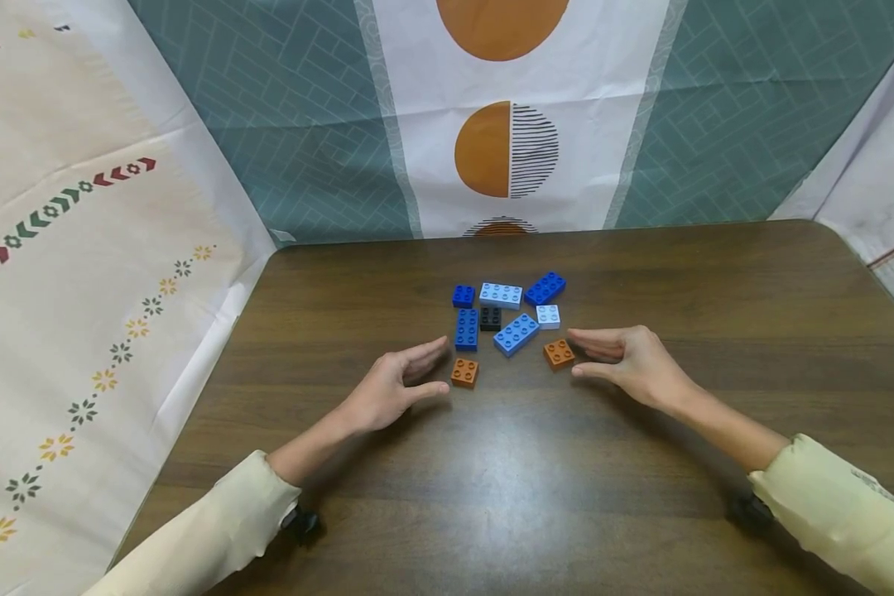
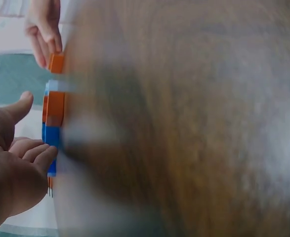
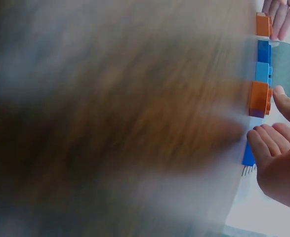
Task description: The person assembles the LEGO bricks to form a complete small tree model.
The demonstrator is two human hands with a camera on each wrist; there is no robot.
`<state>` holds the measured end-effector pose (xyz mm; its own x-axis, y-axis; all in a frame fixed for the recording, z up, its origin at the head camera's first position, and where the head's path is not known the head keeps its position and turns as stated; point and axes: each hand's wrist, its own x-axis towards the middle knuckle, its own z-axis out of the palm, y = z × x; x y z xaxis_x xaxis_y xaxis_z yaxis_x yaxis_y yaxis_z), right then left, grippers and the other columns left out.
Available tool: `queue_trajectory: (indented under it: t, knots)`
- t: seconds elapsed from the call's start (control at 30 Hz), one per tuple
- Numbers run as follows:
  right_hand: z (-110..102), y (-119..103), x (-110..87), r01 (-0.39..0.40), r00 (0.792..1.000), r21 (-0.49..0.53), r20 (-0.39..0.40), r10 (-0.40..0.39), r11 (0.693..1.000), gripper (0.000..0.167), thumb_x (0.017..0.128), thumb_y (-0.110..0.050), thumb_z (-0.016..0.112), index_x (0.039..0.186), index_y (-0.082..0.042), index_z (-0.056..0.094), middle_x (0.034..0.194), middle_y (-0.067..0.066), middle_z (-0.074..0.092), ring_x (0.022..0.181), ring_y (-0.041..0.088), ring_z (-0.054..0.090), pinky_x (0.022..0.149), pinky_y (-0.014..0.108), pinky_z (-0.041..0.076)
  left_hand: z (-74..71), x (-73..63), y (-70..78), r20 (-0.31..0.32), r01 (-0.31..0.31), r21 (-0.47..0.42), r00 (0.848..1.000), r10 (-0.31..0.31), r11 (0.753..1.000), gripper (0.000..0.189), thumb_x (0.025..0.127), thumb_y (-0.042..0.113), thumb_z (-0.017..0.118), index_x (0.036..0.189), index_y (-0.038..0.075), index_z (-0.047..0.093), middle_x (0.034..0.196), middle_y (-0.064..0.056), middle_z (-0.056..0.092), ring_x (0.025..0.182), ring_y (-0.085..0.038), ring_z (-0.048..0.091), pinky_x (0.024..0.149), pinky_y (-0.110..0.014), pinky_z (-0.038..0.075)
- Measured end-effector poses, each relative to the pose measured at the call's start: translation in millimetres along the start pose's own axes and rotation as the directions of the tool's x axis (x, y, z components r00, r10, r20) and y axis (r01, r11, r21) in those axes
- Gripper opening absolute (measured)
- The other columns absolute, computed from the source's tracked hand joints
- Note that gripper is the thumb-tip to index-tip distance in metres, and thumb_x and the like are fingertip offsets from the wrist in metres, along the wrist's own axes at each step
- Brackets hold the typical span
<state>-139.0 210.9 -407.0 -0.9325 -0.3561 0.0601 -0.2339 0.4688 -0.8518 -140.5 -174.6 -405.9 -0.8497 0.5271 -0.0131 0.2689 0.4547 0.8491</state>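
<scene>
My left hand is held beside an orange building brick, thumb and fingers spread apart with nothing between them. On the other side my right hand has its thumb and fingers parted near a second orange brick. Beyond and between the hands lie a blue long brick, a small black brick, a mid-blue long brick and a small pale brick. Farther back are a small dark-blue brick, a light-blue long brick and a dark-blue long brick.
The bricks sit on a brown wooden table, whose far edge meets a patterned cloth. Another cloth with printed flowers hangs along the left side. Dark wrist straps show below both pale sleeves.
</scene>
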Motion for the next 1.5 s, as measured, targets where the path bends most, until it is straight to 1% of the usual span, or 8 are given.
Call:
queue_trajectory:
  t: [0.1,0.2,0.47,0.67,0.77,1.03,1.23,1.5]
  knots:
    - [2.6,-2.6,2.3,-0.022,1.0,0.041,0.017,0.021,0.999,0.055,0.093,-0.009,0.083,0.142,0.005,0.063,0.142,0.021,0.064,0.13,0.039,0.063,0.101,0.042,0.054,4.4,0.3,-0.7,-0.004,-0.005,-0.002,1.0,0.005,1.0,0.069,0.099,0.017,0.078,0.159,0.005,0.047,0.161,-0.009,0.049,0.143,-0.026,0.053,0.114,-0.037,0.045]
    - [5.2,-3.5,4.4,-0.026,0.999,0.053,0.02,0.025,0.998,0.053,0.094,-0.007,0.082,0.142,0.005,0.063,0.142,0.021,0.064,0.13,0.037,0.063,0.101,0.042,0.054,8.2,0.6,-0.4,-0.008,-0.011,0.005,1.0,0.012,1.0,0.067,0.099,0.015,0.078,0.158,0.004,0.049,0.159,-0.01,0.051,0.141,-0.028,0.055,0.113,-0.037,0.047]
    - [8.5,-2.5,7.0,-0.025,1.0,0.007,-0.003,0.025,1.0,0.049,0.094,-0.003,0.08,0.14,0.005,0.065,0.139,0.021,0.066,0.126,0.036,0.066,0.099,0.043,0.055,14.4,4.0,0.3,-0.044,-0.023,0.034,0.999,0.025,0.999,0.059,0.098,0.009,0.077,0.153,0.003,0.055,0.154,-0.009,0.057,0.136,-0.026,0.06,0.109,-0.034,0.05]
    - [9.6,-2.7,6.8,-0.04,0.999,-0.012,-0.022,0.039,0.999,0.047,0.094,-0.004,0.081,0.138,0.004,0.068,0.136,0.021,0.068,0.124,0.036,0.068,0.098,0.044,0.055,17.7,7.6,-1.2,-0.047,-0.039,0.042,0.998,0.041,0.998,0.057,0.097,0.006,0.078,0.15,0.001,0.058,0.152,-0.011,0.059,0.133,-0.026,0.063,0.108,-0.034,0.052]
    - [9.9,-3.0,7.1,-0.049,0.998,-0.017,-0.033,0.048,0.999,0.046,0.093,-0.004,0.082,0.136,0.003,0.069,0.135,0.021,0.069,0.123,0.036,0.069,0.098,0.044,0.055,18.8,8.8,-1.4,-0.056,-0.037,0.047,0.998,0.04,0.998,0.055,0.097,0.005,0.078,0.148,0.002,0.06,0.149,-0.012,0.061,0.132,-0.026,0.064,0.107,-0.035,0.052]
    - [10.9,-3.7,8.3,-0.058,0.997,-0.03,-0.054,0.056,0.998,0.042,0.092,-0.004,0.083,0.132,0.003,0.072,0.132,0.021,0.071,0.12,0.036,0.071,0.097,0.046,0.056,20.6,11.0,-1.1,-0.099,-0.02,0.067,0.995,0.027,0.998,0.045,0.096,0.001,0.078,0.14,0.005,0.069,0.138,-0.01,0.07,0.122,-0.024,0.07,0.1,-0.033,0.057]
    - [11.7,-4.8,8.4,-0.063,0.996,-0.03,-0.064,0.061,0.998,0.041,0.091,-0.004,0.085,0.129,0.004,0.074,0.129,0.022,0.072,0.118,0.036,0.072,0.096,0.045,0.057,20.6,12.4,-2.1,-0.111,-0.012,0.084,0.994,0.021,0.996,0.041,0.096,0.002,0.079,0.136,0.007,0.072,0.136,-0.007,0.072,0.119,-0.022,0.072,0.098,-0.032,0.058]
    - [14.5,-7.6,6.5,-0.055,0.997,-0.011,-0.058,0.055,0.998,0.04,0.088,-0.006,0.088,0.125,0.003,0.076,0.126,0.022,0.074,0.114,0.035,0.073,0.093,0.042,0.06,19.8,13.5,0.5,-0.119,-0.02,0.061,0.992,0.027,0.998,0.039,0.096,0.003,0.079,0.134,0.006,0.073,0.134,-0.009,0.072,0.118,-0.024,0.073,0.097,-0.035,0.059]
